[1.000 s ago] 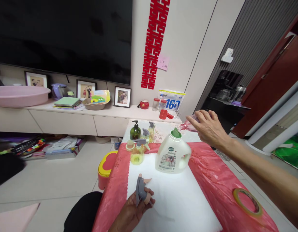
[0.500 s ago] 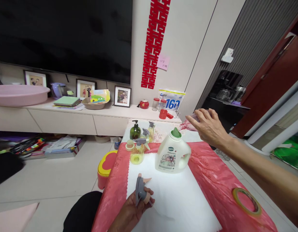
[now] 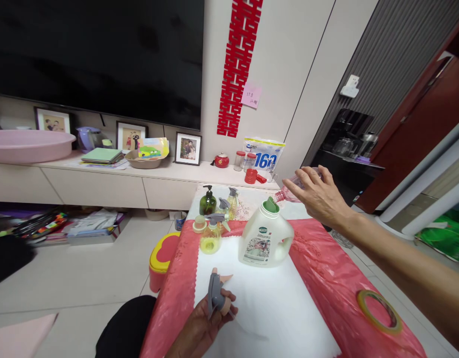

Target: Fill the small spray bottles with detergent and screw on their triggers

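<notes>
My left hand (image 3: 207,318) is closed around a grey and peach spray trigger head (image 3: 216,294), its thin clear tube trailing over the white sheet (image 3: 281,303). My right hand (image 3: 317,191) grips a pink clear bottle (image 3: 289,192), tipped sideways so its mouth points left. That mouth is at the green spout (image 3: 270,204) in the neck of a large whitish detergent jug (image 3: 267,238), which stands upright on the sheet. Whether liquid is flowing cannot be made out. Left of the jug stands a clear spray bottle (image 3: 210,239) with yellow liquid and a grey trigger head.
Behind are a green pump bottle (image 3: 207,203), more spray bottles (image 3: 233,201) and a round pale cap (image 3: 199,224). A tape roll (image 3: 379,312) lies on the red tablecloth (image 3: 319,258) at right. A yellow and red stool (image 3: 164,256) stands left of the table.
Almost nothing differs. My right hand and the tipped pink bottle have shifted very slightly left; my left hand keeps the spray trigger head in the same place.
</notes>
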